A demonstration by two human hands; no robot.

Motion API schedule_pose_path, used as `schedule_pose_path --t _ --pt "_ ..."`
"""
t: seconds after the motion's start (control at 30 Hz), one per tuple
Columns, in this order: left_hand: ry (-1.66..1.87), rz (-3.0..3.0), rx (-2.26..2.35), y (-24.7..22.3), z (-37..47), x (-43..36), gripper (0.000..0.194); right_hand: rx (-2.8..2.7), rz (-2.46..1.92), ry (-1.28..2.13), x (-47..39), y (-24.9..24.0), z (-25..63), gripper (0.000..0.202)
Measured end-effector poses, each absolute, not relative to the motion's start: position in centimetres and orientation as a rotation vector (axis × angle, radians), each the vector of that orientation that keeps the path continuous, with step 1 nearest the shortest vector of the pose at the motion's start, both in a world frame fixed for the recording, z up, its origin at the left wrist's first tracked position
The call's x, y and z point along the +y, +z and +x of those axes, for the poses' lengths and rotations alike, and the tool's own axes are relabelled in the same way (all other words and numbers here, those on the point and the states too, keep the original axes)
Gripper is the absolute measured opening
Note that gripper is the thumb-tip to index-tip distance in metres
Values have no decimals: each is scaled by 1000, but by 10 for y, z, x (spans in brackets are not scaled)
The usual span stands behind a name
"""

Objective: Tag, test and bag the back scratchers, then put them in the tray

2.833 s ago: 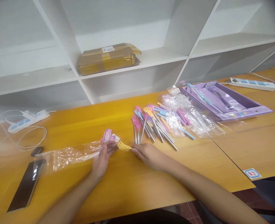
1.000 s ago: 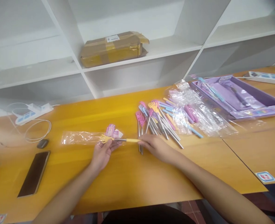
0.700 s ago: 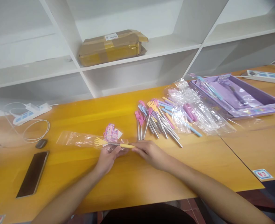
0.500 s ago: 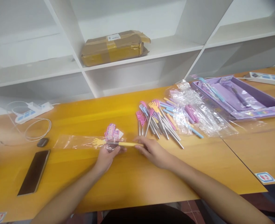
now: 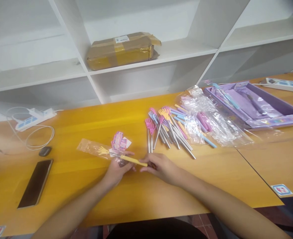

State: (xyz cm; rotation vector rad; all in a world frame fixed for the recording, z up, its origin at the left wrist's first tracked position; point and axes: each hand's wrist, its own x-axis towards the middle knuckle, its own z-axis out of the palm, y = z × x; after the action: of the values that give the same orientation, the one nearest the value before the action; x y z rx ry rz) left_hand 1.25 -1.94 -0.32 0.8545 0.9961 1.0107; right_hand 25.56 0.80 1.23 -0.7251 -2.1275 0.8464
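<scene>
A yellow back scratcher (image 5: 134, 160) with a hand-shaped head and a metal shaft slants between my two hands. Its head lies in a clear plastic bag (image 5: 88, 147), while the yellow handle sticks out to the right. My left hand (image 5: 117, 170) is closed around the bag near its mouth, with the handle passing over the fingers. At the handle's end, my right hand (image 5: 161, 166) pinches it between thumb and fingers. Small pink printed cards (image 5: 119, 141) lie just beyond my left hand. Beyond my right hand is a pile of back scratchers (image 5: 167, 127) with pink, blue and yellow heads.
Loose coloured handles (image 5: 181, 116) and clear plastic bags (image 5: 211, 116) lie right of the pile, beside a purple box (image 5: 273, 103). To the left are a phone (image 5: 35, 183), a black earbud case (image 5: 45, 151) and a power strip (image 5: 35, 119). A taped carton (image 5: 121, 51) rests on the shelf.
The back scratcher now tilts, its handle end lower and nearer me. The bag has drawn in from the left and reaches less far out. Both hands have shifted slightly toward me.
</scene>
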Motion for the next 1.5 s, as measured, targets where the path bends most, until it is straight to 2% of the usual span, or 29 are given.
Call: schedule_pose_path --t 0.1,0.2,0.43,0.57,0.67,1.03,1.13,1.23,1.33,1.37,1.47,1.5 --pt "974 930 989 -9 16 -27 42 -2155 -577 815 7 17 253 23" --pt "988 939 973 -9 16 -27 43 -2194 -468 801 9 27 255 24" --pt "866 1099 963 1 16 -33 43 -2160 -462 645 9 29 255 9" --pt "770 1170 917 5 27 -47 21 -2179 -495 570 1 24 248 9" --pt "767 1241 897 8 30 -48 15 -2193 -525 579 -3 26 245 10" --pt "703 1124 823 9 23 -43 29 -2239 -596 636 -4 23 244 9" --pt "711 1023 730 8 20 -41 45 -2282 -595 669 -3 25 247 8" --pt "757 907 650 4 18 -38 60 -2332 -530 732 -1 29 251 24" --pt "811 734 686 2 17 -36 62 -2371 -460 642 0 28 253 46" --pt "823 672 701 2 17 -36 62 -2370 -457 571 0 26 252 44" --pt "836 557 731 6 20 -34 61 -2336 -490 397 0 20 250 12" --pt "835 551 739 8 20 -33 62 -2323 -495 371 0 19 249 8"
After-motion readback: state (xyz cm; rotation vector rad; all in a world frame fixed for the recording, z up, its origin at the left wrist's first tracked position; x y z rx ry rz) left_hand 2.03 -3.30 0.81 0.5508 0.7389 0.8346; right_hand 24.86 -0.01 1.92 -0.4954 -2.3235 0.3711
